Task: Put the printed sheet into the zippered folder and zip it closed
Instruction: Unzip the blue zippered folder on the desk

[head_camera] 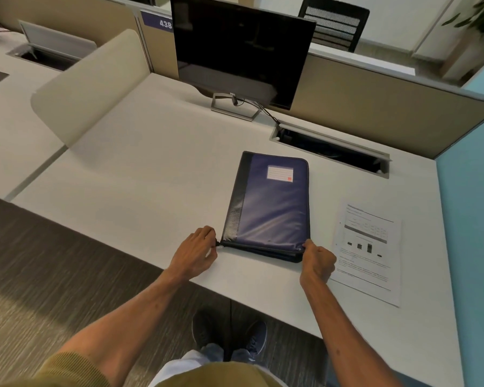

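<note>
A: What's at the near left corner of the folder (274, 208)?
B: The left hand (194, 251), fingers pinching the zipper pull (218, 243).
A: Its near right corner?
B: The right hand (317, 261), fingers curled, gripping it. The printed sheet (368, 252) lies flat just right of the folder.

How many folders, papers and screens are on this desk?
zippered folder: 1
printed sheet: 1
monitor: 1
Total: 3
</note>
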A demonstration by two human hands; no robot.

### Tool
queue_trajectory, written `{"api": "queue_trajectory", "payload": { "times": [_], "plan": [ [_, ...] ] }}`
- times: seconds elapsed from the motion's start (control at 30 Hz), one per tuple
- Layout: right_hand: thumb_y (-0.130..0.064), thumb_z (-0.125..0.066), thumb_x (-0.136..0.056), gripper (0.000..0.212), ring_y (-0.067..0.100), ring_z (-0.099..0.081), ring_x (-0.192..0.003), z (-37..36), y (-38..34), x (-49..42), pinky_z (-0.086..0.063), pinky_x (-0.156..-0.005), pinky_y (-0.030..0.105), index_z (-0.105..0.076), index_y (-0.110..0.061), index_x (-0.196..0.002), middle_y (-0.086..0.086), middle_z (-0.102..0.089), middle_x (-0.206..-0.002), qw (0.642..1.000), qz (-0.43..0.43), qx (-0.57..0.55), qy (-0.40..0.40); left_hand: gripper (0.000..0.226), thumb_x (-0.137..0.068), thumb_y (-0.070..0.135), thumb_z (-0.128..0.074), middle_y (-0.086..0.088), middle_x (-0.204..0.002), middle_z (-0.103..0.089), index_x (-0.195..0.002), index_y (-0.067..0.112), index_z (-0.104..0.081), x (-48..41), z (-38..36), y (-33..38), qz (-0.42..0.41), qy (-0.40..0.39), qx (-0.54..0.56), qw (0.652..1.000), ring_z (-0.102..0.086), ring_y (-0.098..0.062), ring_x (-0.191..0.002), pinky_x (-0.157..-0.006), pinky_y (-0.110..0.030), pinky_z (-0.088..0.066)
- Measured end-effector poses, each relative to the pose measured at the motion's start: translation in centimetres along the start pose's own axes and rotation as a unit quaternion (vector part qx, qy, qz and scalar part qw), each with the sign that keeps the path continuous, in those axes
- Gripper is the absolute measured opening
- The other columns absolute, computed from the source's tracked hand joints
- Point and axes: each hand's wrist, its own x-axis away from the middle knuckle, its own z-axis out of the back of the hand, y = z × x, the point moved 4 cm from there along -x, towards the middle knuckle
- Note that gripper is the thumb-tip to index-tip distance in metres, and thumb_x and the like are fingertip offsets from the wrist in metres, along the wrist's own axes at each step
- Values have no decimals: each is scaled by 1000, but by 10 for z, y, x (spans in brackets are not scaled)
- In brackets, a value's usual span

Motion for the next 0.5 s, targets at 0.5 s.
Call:
{"api": "queue_trajectory", "payload": {
  "times": [0.5],
  "plan": [
    [-27, -72, -95, 41, 25, -52, -59, -16, 2, 10, -44, -64, 37, -59, -7, -62, 8, -57, -62, 1000, 11, 25, 14, 28, -108, 27, -51, -3, -146, -51, -127, 9, -61, 2, 0, -7, 30, 1, 8, 1000, -58, -22, -124, -96, -34, -56]
  ]
}}
